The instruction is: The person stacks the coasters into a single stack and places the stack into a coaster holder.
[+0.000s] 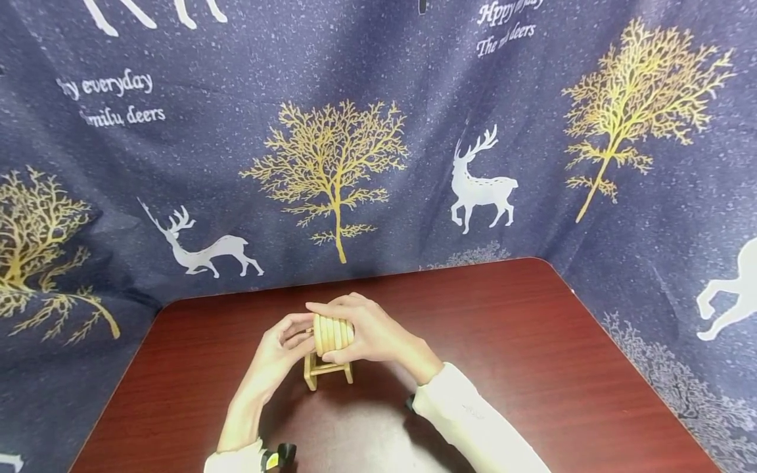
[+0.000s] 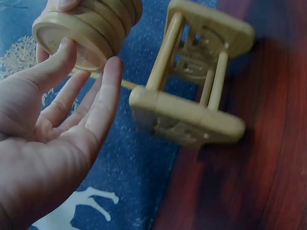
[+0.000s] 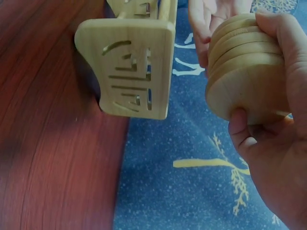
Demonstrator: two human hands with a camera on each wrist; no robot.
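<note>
A stack of round wooden coasters (image 1: 331,334) is up off the table, lying sideways between the two hands. My right hand (image 1: 369,328) grips it around the rims, with the thumb on one side and fingers on the other, as the right wrist view shows. My left hand (image 2: 62,124) is at the opposite end, its thumb touching the end coaster's pale face and its other fingers loosely extended below. Beside the stack stands a wooden coaster holder (image 2: 187,103), with cut-out side panels joined by round rods. Part of the left hand is hidden behind the coasters.
The reddish-brown table (image 1: 503,328) carries the holder near its middle. A dark blue cloth (image 1: 414,164) printed with deer and golden trees hangs along the table's back and sides. White sleeves (image 1: 473,414) cover the forearms, and a dark wrist device (image 1: 286,453) shows on the left.
</note>
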